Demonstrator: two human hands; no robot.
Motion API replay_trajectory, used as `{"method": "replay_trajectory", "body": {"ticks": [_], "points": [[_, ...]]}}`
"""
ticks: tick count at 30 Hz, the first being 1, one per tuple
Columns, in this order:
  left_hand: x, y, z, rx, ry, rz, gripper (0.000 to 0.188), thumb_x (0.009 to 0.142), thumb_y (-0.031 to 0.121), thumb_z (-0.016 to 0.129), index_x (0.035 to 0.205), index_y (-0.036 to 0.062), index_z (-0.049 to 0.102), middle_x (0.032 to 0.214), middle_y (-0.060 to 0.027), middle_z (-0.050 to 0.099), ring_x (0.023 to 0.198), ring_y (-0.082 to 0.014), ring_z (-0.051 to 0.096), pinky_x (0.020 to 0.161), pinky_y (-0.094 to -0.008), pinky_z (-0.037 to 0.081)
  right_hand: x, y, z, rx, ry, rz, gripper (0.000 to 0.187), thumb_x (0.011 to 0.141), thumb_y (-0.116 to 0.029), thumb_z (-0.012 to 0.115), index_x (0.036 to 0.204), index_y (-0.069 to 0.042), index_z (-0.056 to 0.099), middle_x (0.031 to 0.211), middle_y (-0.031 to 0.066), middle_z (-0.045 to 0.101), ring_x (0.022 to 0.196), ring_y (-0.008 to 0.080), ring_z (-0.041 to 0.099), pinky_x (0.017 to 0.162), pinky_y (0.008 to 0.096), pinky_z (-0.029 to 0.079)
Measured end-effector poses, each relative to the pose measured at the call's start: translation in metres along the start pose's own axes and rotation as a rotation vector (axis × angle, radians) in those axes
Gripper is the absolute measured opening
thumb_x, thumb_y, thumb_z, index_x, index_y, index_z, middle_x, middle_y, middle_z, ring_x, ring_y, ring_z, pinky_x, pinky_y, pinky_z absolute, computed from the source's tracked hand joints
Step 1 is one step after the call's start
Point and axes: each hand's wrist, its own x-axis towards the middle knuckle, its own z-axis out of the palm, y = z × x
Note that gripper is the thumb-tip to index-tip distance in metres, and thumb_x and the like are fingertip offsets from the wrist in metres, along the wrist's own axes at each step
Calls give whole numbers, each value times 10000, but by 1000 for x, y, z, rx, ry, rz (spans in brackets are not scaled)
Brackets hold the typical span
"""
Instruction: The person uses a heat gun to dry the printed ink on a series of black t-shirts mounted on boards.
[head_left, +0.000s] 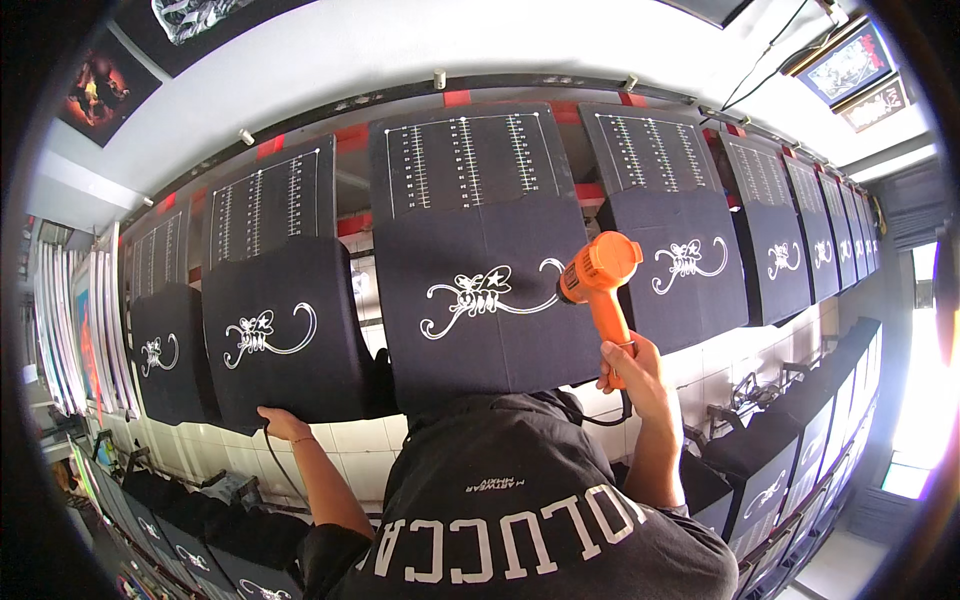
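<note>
An orange heat gun [603, 262] is gripped by its handle in my right hand [640, 375], fingers wrapped round it. Its dark nozzle points left, over the right end of the white print on the middle black shirt [480, 360]. That shirt is stretched flat on a dark board [470, 150] with white ruler marks. From the gun's handle a black cord hangs toward my body. My left hand [285, 422] is closed on a black cord [272, 450], beside the lower edge of the black shirt [275, 385] on the board to the left.
Several more boards with printed black shirts [780, 255] run along the row on both sides. A dark rail with red supports [350, 138] lies behind them. Another row of shirts [765, 480] stands at the lower right. Upright frames [95, 330] are stacked at the far left.
</note>
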Motion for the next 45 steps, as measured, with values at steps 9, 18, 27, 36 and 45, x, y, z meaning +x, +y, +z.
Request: {"method": "replay_trajectory", "body": {"ticks": [9,18,27,36,45], "points": [[1,-4,-3,-82,-33,5,774,954,503,466,1206,-226,526,1229,-268,616,1042,-368,647,931,-424,503,-5,4,-1,58,-77,41,331,922,-283,647,1033,18,564,711,29,576,566,119,614,496,241,493],[13,-9,-1,-25,24,18,743,957,490,506,1138,-228,565,1148,-283,648,986,-382,665,863,-425,549,-7,1,8,56,-131,73,275,937,-237,636,1011,21,578,722,20,584,584,111,612,527,243,495],[-2,1,2,-135,-12,-11,741,958,485,504,1156,-228,556,1197,-276,628,1013,-361,659,889,-425,545,-8,-2,24,-47,-132,86,285,933,-228,638,1034,32,582,724,24,587,591,105,611,538,242,497],[-5,7,-4,-27,14,-34,749,963,486,497,1156,-237,546,1193,-287,625,1021,-369,651,918,-421,520,-4,-11,47,16,-168,95,292,937,-238,639,1038,32,590,726,19,590,591,103,611,539,240,499],[56,0,-22,227,148,242,736,935,472,536,1297,-146,366,1234,-307,548,1053,-422,599,902,-466,487,-3,-24,76,-44,-158,48,282,930,-241,631,1017,25,598,726,27,590,603,112,618,535,241,493]]}}
